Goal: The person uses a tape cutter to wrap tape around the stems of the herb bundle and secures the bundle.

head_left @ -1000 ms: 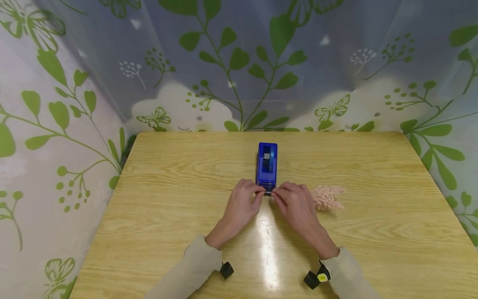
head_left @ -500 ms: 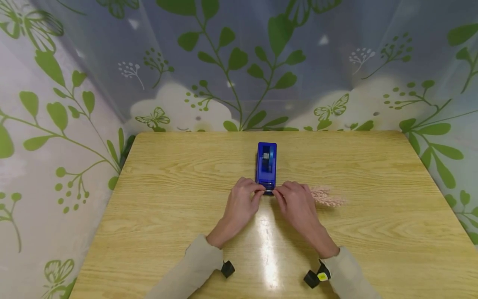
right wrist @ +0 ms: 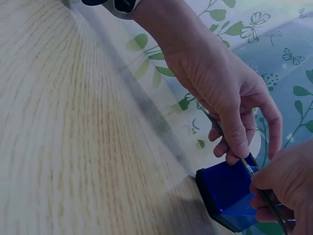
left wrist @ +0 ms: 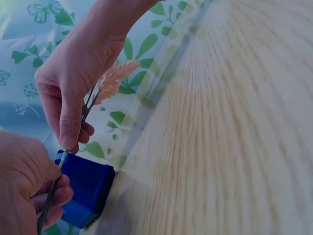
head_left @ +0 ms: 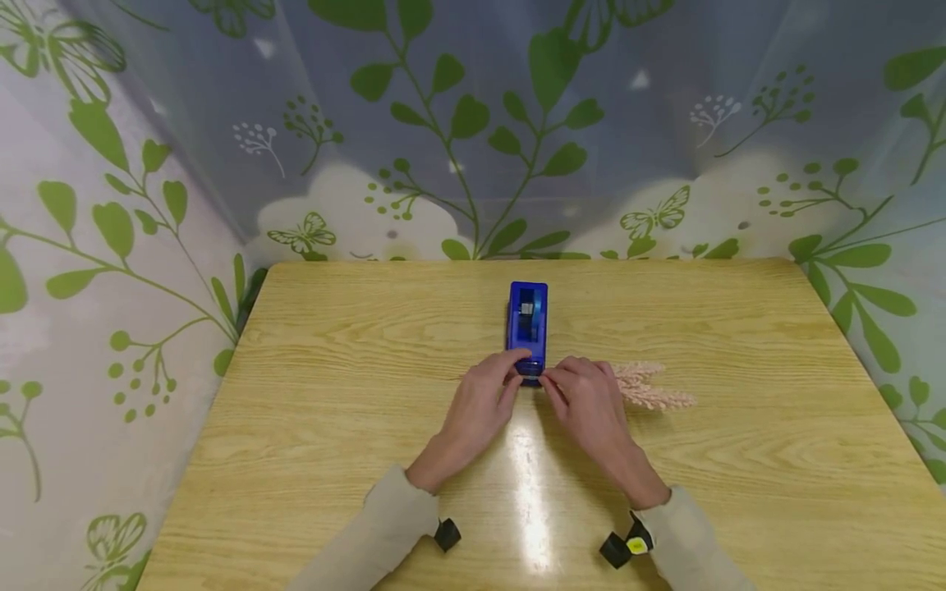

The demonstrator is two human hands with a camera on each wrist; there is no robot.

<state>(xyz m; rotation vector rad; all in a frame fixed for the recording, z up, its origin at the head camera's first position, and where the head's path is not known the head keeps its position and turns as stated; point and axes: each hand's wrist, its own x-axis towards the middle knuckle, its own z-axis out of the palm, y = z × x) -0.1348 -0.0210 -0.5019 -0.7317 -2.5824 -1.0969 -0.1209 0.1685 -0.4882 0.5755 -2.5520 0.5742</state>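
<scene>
Both hands hold the thin dark stems (left wrist: 49, 200) of a dried flower sprig, in front of a blue tape dispenser (head_left: 538, 328). Left hand (head_left: 479, 400) pinches the stems between thumb and curled fingers, its index finger stretched forward over the dispenser's front end. Right hand (head_left: 589, 404) pinches them a short way along, nearer the blooms. Pale pink fluffy flower heads (head_left: 650, 387) stick out to the right beyond it. Between the two hands the stems have a pale, shiny section, seen in both wrist views. The dispenser (right wrist: 227, 188) stands upright close behind the fingertips.
The wood-grain table (head_left: 355, 328) lies under everything. Patterned curtains (head_left: 473, 164) with leaves and butterflies rise at its back and sides. Small black devices (head_left: 447, 534) are strapped at both wrists.
The left index finger has lifted off the stems and stretched forward over the dispenser. The flower heads have turned and spread a little. The right hand has stayed nearly in place.
</scene>
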